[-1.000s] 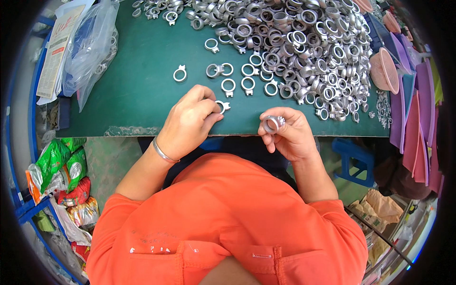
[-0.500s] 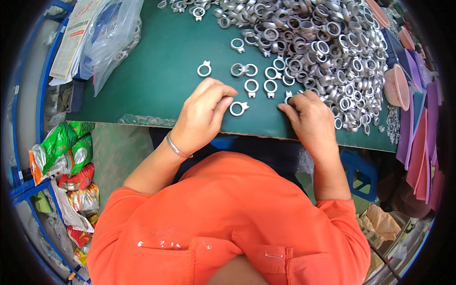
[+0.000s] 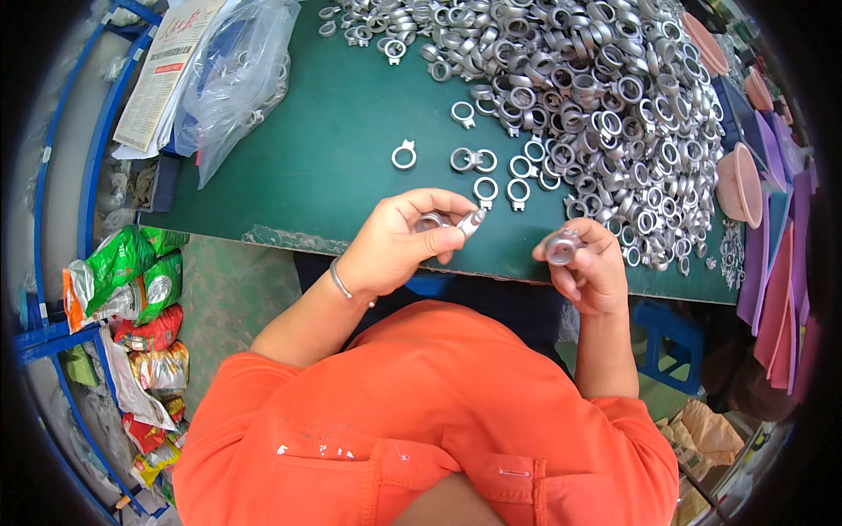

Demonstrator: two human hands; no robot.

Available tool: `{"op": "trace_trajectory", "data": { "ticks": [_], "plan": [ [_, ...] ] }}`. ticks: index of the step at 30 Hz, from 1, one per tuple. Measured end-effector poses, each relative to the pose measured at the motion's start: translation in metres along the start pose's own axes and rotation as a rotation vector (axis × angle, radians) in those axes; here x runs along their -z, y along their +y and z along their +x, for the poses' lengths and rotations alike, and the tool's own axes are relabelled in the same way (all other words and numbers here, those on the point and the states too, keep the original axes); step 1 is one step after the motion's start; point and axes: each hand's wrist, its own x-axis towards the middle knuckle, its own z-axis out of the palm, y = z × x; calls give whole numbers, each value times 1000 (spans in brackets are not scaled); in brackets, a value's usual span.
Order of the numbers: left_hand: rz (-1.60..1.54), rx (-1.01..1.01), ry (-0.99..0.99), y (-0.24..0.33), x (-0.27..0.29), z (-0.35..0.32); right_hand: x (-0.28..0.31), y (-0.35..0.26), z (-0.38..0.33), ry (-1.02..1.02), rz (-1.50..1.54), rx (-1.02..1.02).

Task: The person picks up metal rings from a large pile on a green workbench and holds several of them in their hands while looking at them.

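Observation:
Between the thumb and fingers of my left hand (image 3: pixel 395 245) is a grey metal ring with a small lug (image 3: pixel 472 223), raised over the table's near edge. My right hand (image 3: pixel 595 273) pinches a similar metal ring (image 3: pixel 562 249), tilted and slightly blurred. On the green table (image 3: pixel 342 114), a few loose rings lie just beyond my hands, among them a ring with its lug pointing away (image 3: pixel 403 156) and one with its lug toward me (image 3: pixel 518 193). Fingers cover part of each held ring.
A large heap of metal rings (image 3: pixel 605 96) spreads over the far right of the table. At the far left lie a clear plastic bag (image 3: pixel 237 88) and a newspaper (image 3: pixel 167 79). A pink basket (image 3: pixel 738 186) stands right, a blue stool (image 3: pixel 671 346) below the table.
Both hands have picked a ring up off the table; the left one's ring lay beside its fingertips before. My hands have turned and drawn nearer to me, and the view has shifted slightly.

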Motion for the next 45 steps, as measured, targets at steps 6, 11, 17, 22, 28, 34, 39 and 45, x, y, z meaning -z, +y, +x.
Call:
{"op": "trace_trajectory", "data": {
  "ticks": [6, 11, 17, 22, 28, 34, 39, 45],
  "plan": [
    [-491, 67, -105, -10, 3, -1, 10, 4, 3, -36, 283, -23],
    [-533, 55, -146, -11, 8, -1, 12, 9, 3, 45, 354, 33],
    [-509, -34, -161, 2, 9, 4, 5, -15, 16, -147, 178, 51],
    [1098, -616, 79, 9, 0, 30, -23, -11, 37, 17, -1590, 422],
    [1389, -615, 148, 4, -5, 42, -27, -11, 41, 63, -1978, 419],
    [974, -477, 108, 2, -2, 33, -24, -12, 32, 37, -1284, 286],
    [182, -137, 9, -3, 0, 22, -16, -9, 23, -6, -455, 32],
    [-444, 146, -103, -9, 4, 18, -7, 3, 20, -168, 371, -77]
  ]
}}
